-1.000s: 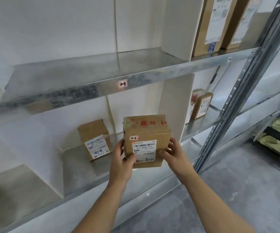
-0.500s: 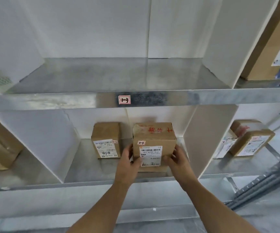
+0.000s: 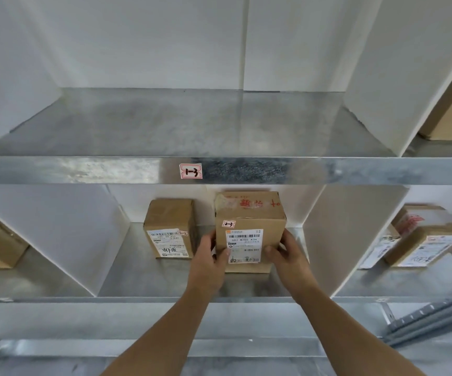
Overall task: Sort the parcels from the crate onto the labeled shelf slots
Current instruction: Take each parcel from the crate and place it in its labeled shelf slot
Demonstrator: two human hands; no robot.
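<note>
A second ago the person held the parcel (image 3: 249, 232) in front of the shelf (image 3: 165, 283), out past its edge. Now the parcel sits inside the slot, resting on the metal, just right of a smaller box (image 3: 170, 227). The left hand (image 3: 209, 263) and right hand (image 3: 287, 256) have followed it in and grip its sides. The view has swung to face the shelf squarely.

Both hands grip one cardboard parcel (image 3: 249, 232) standing on the lower shelf (image 3: 165, 280): left hand (image 3: 208, 263) on its left side, right hand (image 3: 287, 256) on its right. A small tag reads 2-3. Just beside it stands a smaller parcel (image 3: 169, 227). The shelf edge above carries a label (image 3: 190, 171) marked 1-3.
</note>
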